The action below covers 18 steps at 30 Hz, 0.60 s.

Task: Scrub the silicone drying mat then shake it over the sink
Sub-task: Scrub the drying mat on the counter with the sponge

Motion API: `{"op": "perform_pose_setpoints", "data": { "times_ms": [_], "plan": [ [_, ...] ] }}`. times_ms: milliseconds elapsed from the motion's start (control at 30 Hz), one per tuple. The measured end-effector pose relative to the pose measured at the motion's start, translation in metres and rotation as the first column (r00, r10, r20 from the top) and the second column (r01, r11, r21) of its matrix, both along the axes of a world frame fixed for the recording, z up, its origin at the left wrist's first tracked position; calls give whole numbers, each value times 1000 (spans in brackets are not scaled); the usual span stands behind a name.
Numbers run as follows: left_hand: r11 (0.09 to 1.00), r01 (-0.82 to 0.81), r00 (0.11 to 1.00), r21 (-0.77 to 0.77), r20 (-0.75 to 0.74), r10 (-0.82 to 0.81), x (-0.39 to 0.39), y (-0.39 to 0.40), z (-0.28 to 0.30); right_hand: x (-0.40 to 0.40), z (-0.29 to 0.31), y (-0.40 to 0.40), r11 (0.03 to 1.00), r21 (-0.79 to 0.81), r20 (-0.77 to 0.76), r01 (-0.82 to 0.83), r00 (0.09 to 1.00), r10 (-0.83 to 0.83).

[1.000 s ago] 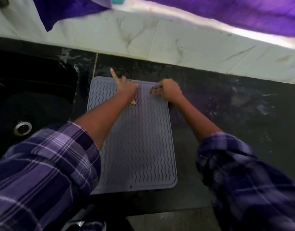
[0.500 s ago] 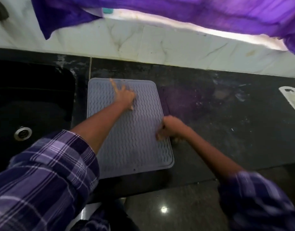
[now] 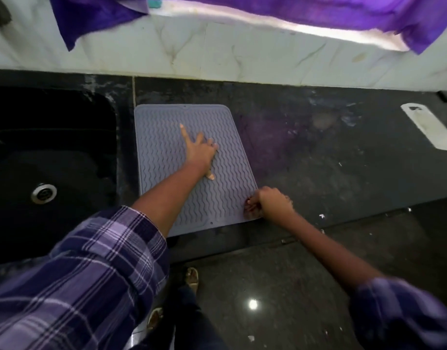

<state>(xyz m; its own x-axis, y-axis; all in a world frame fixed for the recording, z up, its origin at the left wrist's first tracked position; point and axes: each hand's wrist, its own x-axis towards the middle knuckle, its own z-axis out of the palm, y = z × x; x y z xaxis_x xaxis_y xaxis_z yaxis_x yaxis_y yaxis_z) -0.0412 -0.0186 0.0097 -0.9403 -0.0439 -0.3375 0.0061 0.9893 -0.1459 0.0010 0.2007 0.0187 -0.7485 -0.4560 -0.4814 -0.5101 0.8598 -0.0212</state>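
Note:
A grey silicone drying mat (image 3: 162,152) with wavy ridges lies flat on the black counter, just right of the sink (image 3: 53,157). My left hand (image 3: 201,151) presses on the mat's middle with fingers spread and straight. My right hand (image 3: 270,202) is curled at the mat's near right corner, gripping a small reddish-brown scrubber (image 3: 249,207) that is mostly hidden under the fingers and touches the mat.
The black counter (image 3: 343,157) runs right, stained and speckled. A white flat board (image 3: 429,128) lies at the far right. A marble backsplash (image 3: 217,56) and a purple cloth (image 3: 318,11) hang behind. A drain (image 3: 43,193) sits in the sink. My feet stand on the floor below.
My right hand has slid the scrubber from the mat's far part down its right side to the near right corner. My left hand stays pressed on the mat.

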Motion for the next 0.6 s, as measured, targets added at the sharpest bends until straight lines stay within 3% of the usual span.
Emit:
{"op": "perform_pose_setpoints", "data": {
  "times_ms": [67, 133, 233, 300, 433, 533, 600],
  "plan": [
    [997, -68, 997, 46, 41, 66, 11, -1, 1, -34, 20, -18, 987, -104, 124, 122, 986, -109],
    [987, -113, 989, 112, 104, 101, 24, -6, -3, -52, 20, -35, 967, -203, 29, 154, 988, -152],
    [983, -87, 991, 162, 115, 68, 40, -13, -13, -35, -8, -42, 995, -51, -217, 88, 971, -97],
    [985, -78, 993, 151, 99, 64, 43, -12, -12, -10, -19, -27, 998, -28, -283, 54, 957, -60],
    [999, -34, 993, 1, 117, 34, 35, -1, 2, 40, -15, 18, 998, -53, -175, 46, 983, -54],
    [997, -35, 992, -65, 119, 42, 39, 6, 6, 17, 7, 8, 989, 38, 8, 143, 990, -143],
    [996, -58, 992, -72, 104, 66, 44, 8, 3, -7, 18, -14, 978, 9, 46, 209, 977, -210]
  ]
}}
